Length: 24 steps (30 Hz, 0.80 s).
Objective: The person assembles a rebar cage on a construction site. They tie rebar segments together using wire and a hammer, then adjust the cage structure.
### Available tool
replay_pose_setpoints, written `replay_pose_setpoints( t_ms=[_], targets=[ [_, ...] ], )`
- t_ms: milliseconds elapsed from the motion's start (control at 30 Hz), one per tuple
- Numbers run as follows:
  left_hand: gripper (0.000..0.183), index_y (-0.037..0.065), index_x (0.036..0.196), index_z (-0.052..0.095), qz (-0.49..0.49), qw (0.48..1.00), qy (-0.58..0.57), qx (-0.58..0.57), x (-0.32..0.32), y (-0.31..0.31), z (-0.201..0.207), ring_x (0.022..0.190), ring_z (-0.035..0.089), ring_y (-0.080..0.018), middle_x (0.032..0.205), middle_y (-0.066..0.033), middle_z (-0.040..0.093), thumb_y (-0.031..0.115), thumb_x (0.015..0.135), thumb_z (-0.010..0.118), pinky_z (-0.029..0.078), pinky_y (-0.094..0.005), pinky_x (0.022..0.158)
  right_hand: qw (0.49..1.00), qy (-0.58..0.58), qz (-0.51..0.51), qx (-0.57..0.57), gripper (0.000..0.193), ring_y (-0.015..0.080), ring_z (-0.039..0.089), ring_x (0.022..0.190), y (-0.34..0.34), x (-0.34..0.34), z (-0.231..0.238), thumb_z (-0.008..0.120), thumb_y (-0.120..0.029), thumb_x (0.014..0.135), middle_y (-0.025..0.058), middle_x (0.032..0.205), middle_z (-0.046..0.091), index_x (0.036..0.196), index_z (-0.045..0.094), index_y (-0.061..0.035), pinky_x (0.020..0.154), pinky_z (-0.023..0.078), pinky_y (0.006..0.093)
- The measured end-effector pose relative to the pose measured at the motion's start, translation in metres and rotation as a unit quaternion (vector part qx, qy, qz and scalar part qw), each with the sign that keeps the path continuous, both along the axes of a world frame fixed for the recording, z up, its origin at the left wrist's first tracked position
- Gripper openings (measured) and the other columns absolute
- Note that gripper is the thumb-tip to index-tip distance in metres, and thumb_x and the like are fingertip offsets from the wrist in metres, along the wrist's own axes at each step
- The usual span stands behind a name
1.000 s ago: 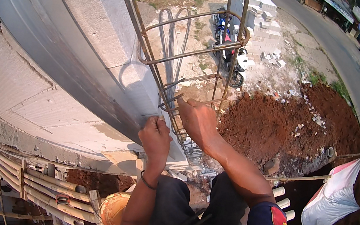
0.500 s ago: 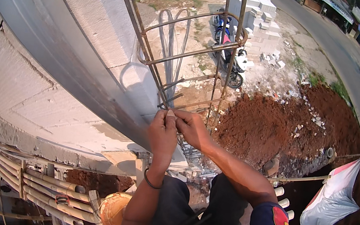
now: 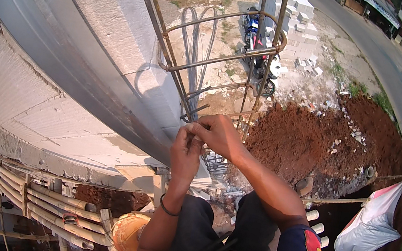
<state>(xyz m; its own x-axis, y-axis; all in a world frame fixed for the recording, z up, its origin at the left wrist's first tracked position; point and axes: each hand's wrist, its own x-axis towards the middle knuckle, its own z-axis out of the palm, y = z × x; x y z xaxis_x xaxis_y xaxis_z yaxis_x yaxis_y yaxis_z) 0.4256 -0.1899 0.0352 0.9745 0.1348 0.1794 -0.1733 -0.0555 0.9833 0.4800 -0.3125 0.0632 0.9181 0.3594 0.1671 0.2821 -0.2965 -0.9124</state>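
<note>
A rusty rebar cage (image 3: 218, 63) rises in front of me, with long bars and bent rectangular stirrups. At its near left bar, just below a stirrup's hooked ends, my two hands meet with fingertips together. My left hand (image 3: 186, 151) is closed in a pinch, thumb up. Over it bends my right hand (image 3: 218, 135), its thumb and fingers also pinched closed. Whatever lies between the fingertips is too small or hidden to make out. A long grey metal channel (image 3: 79, 66) runs along the light block wall (image 3: 106, 6) to the left of the hands.
An orange-stained bucket (image 3: 127, 233) and bamboo poles (image 3: 61, 216) lie below left. Beyond the cage are parked motorbikes (image 3: 267, 67), stacked white blocks (image 3: 296, 29) and a red soil heap (image 3: 297, 142). A white sheet (image 3: 371, 225) hangs over a trench at right.
Both hands have shifted slightly right, and the right hand has turned further over the left with its knuckles raised. The view has moved a little, so the cage appears further right.
</note>
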Motion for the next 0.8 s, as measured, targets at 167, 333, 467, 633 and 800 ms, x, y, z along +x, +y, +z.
replay_pose_setpoints(
  t_ms=[167,333,467,633,800],
  targets=[
    [0.014,0.003,0.107,0.055,0.048,0.998,-0.023,0.017,0.0,0.003,-0.012,0.064,0.047,-0.0049,0.075,-0.0002,0.055,0.009,0.097,0.049,0.039,-0.0205,0.057,0.994,-0.067,-0.045,-0.079,0.027,0.0402,0.063,0.064,0.006,0.002,0.008,0.061,-0.021,0.08,0.0233,0.066,0.061,0.071,0.068,0.0031,0.063,0.05,0.045],
    [0.016,-0.002,0.105,0.055,0.075,0.995,0.07,-0.007,-0.001,0.009,0.001,0.057,0.044,-0.0057,0.072,-0.002,0.054,0.006,0.094,0.046,0.037,-0.0218,0.05,0.941,-0.24,-0.134,-0.197,0.012,0.0341,0.064,0.072,0.01,-0.012,0.0,0.06,-0.012,0.077,0.0143,0.076,0.062,0.077,0.067,-0.0025,0.062,0.05,0.0456],
    [0.015,-0.003,0.101,0.057,0.053,0.987,0.101,-0.116,0.001,0.011,0.02,0.054,0.045,-0.0067,0.069,-0.0015,0.051,0.006,0.094,0.047,0.037,-0.0225,0.047,0.885,-0.385,-0.142,-0.219,0.014,0.0277,0.061,0.073,0.008,-0.019,-0.013,0.06,-0.007,0.075,0.0081,0.08,0.055,0.089,0.063,-0.0047,0.06,0.049,0.0384],
    [0.014,-0.002,0.094,0.059,0.082,0.961,0.094,-0.246,0.011,0.002,0.03,0.047,0.046,-0.0087,0.064,-0.0012,0.052,0.007,0.094,0.049,0.035,-0.0233,0.043,0.879,-0.428,-0.113,-0.176,0.024,0.0292,0.061,0.069,0.01,-0.012,-0.032,0.059,-0.004,0.077,0.0108,0.079,0.056,0.1,0.061,0.0004,0.058,0.048,0.0401],
    [0.019,-0.002,0.087,0.062,0.163,0.921,-0.039,0.351,0.015,-0.006,0.04,0.055,0.066,-0.0244,0.071,-0.0156,0.068,0.013,0.092,0.053,0.05,-0.0317,0.051,0.963,-0.229,-0.14,0.027,0.015,0.0299,0.061,0.066,0.031,-0.024,-0.057,0.066,-0.001,0.077,0.0144,0.075,0.06,0.09,0.061,0.0013,0.056,0.047,0.0369]
  ],
)
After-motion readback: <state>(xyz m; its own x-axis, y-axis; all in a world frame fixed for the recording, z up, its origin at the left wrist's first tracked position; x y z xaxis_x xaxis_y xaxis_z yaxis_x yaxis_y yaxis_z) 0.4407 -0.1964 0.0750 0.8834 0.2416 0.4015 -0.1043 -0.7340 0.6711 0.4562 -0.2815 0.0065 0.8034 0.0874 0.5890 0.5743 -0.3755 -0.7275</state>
